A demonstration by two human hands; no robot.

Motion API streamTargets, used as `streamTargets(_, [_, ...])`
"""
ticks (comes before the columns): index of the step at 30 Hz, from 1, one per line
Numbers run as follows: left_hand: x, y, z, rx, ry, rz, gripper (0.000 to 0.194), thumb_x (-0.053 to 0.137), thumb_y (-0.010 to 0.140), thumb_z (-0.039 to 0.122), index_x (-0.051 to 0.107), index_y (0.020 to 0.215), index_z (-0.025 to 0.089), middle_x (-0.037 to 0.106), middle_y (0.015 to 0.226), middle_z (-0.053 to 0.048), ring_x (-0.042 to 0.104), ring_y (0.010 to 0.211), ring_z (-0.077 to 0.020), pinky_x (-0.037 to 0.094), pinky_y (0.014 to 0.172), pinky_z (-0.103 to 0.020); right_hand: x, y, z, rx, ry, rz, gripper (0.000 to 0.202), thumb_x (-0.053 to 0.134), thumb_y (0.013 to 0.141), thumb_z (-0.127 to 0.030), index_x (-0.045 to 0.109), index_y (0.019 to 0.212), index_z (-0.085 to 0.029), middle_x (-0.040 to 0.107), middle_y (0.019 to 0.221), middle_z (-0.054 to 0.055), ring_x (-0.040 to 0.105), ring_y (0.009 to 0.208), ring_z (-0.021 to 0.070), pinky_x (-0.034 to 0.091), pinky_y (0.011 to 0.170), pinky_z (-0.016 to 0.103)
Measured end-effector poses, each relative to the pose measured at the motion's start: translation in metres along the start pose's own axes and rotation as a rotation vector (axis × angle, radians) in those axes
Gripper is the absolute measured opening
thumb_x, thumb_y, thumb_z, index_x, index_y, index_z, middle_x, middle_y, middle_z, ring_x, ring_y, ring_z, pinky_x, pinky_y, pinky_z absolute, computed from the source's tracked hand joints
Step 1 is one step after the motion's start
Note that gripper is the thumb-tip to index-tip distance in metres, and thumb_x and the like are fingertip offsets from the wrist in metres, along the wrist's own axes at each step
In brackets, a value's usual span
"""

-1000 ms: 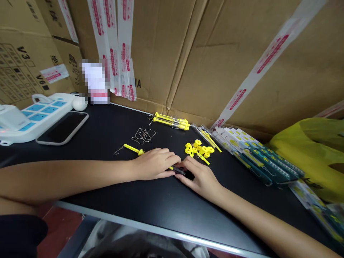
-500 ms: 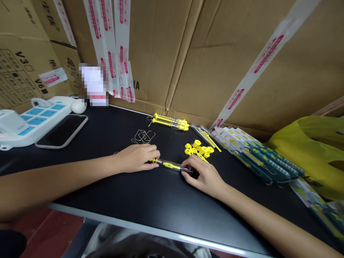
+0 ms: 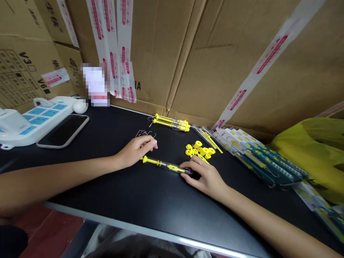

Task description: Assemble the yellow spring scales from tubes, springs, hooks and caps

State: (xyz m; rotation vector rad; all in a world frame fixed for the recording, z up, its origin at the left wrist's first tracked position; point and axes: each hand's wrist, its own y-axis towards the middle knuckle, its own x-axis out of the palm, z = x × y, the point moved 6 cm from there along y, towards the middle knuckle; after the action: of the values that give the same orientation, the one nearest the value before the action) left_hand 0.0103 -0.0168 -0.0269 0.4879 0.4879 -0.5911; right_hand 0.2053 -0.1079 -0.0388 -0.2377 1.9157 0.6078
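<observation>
My right hand [image 3: 201, 175] has its fingers closed around the dark right end of a clear tube with yellow parts [image 3: 163, 165], which lies slantwise low over the table. A yellow rod and collar stick out of the tube's left end. Just above that end is my left hand [image 3: 138, 150], its fingers curled and thumb pressed in; what they hold, if anything, is hidden. Bent wire hooks [image 3: 139, 133] lie behind the left hand, partly covered by it. Several small yellow caps [image 3: 199, 147] are piled beyond my right hand.
Finished-looking yellow tubes [image 3: 172, 122] lie at the back, near loose clear tubes [image 3: 208, 138]. Packaged cards [image 3: 258, 157] and a yellow bag [image 3: 306, 150] are at right. A phone [image 3: 64, 130] and power strip [image 3: 43, 114] sit left. Cardboard [image 3: 156, 53] walls the back.
My left hand has let go of the tube's left end and moved up and slightly left toward the wire hooks, uncovering the yellow rod. My right hand stays on the tube.
</observation>
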Motion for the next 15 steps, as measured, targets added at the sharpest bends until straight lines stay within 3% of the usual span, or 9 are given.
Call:
streamTargets(4, [0.007,-0.003,0.013,0.081,-0.233,-0.036,0.034,0.038,0.092,0.043,0.056,0.088,0.015,0.056,0.081,-0.002,0.055,0.079,-0.0129,0.045,0.075,-0.026,0.003,0.003,-0.002,-0.015,0.026,-0.013,0.022,0.053,0.088,-0.033,0.06,0.106,-0.023,0.063,0.084,0.004,0.06,0.069,0.0142,0.048,0.063,0.025])
streamTargets(8, [0.011,-0.004,0.024,0.139,-0.312,-0.085,0.033,0.039,0.091,0.043,0.056,0.09,0.015,0.056,0.084,-0.003,0.054,0.082,-0.0146,0.045,0.078,-0.029,0.006,0.004,-0.005,-0.031,0.07,-0.019,0.025,0.054,0.088,-0.036,0.06,0.107,-0.023,0.067,0.089,0.005,0.063,0.076,0.0153,0.049,0.069,0.026])
streamTargets(12, [0.016,-0.004,0.026,0.15,-0.273,-0.149,0.028,0.041,0.09,0.04,0.054,0.091,0.015,0.055,0.086,-0.003,0.053,0.083,-0.0142,0.045,0.078,-0.029,0.006,0.004,-0.006,-0.038,0.073,-0.015,0.025,0.054,0.088,-0.037,0.06,0.108,-0.023,0.066,0.089,0.005,0.063,0.079,0.0158,0.049,0.071,0.026])
streamTargets(15, [0.024,-0.006,0.026,0.189,-0.089,-0.218,0.023,0.057,0.083,0.036,0.054,0.095,0.017,0.055,0.092,-0.002,0.052,0.084,-0.0137,0.044,0.077,-0.028,0.006,0.004,-0.006,-0.06,0.084,-0.016,0.028,0.054,0.088,-0.038,0.059,0.111,-0.022,0.063,0.087,0.005,0.062,0.076,0.0149,0.049,0.068,0.025])
